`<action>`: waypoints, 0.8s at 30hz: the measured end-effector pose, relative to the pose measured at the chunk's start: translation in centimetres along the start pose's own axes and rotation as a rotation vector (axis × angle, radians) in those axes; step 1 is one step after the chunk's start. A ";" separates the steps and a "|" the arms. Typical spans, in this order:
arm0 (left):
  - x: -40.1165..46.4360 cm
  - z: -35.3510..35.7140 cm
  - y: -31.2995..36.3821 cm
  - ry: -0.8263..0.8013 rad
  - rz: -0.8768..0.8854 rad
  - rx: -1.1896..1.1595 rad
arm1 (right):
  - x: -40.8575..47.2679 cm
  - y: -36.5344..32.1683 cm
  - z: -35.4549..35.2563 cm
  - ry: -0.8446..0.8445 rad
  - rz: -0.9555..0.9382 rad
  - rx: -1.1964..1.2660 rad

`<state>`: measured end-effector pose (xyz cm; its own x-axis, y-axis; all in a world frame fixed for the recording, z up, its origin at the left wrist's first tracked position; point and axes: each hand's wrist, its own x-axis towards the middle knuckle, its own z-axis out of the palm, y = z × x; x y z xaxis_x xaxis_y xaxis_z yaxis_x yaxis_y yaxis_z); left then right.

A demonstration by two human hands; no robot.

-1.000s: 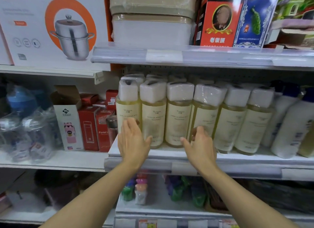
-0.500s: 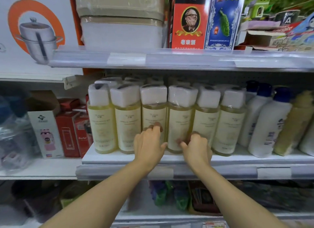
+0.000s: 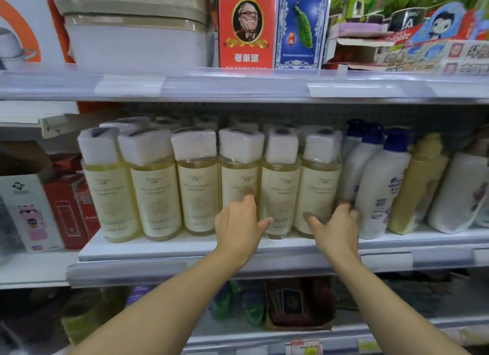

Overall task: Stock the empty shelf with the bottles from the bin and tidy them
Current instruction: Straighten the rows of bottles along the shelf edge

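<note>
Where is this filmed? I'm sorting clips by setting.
Most likely a small retail shop: tiered shelves with price-label strips, a faced row of identical yellow bottles, and boxed Colgate toothpaste above.

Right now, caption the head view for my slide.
Both hands, left hand and right hand, straighten the front row of yellow bottles on the shelf.
</note>
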<state>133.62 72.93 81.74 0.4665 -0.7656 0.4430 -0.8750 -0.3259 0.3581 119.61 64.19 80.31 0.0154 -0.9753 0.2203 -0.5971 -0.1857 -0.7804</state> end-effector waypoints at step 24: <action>0.7 2.4 4.3 0.022 -0.208 -0.007 | 4.0 1.7 -1.3 -0.251 -0.099 -0.112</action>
<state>129.88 69.62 81.59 0.6401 -0.6699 0.3761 -0.7583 -0.4720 0.4497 117.59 60.10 80.59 0.2676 -0.9548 0.1295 -0.6676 -0.2807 -0.6896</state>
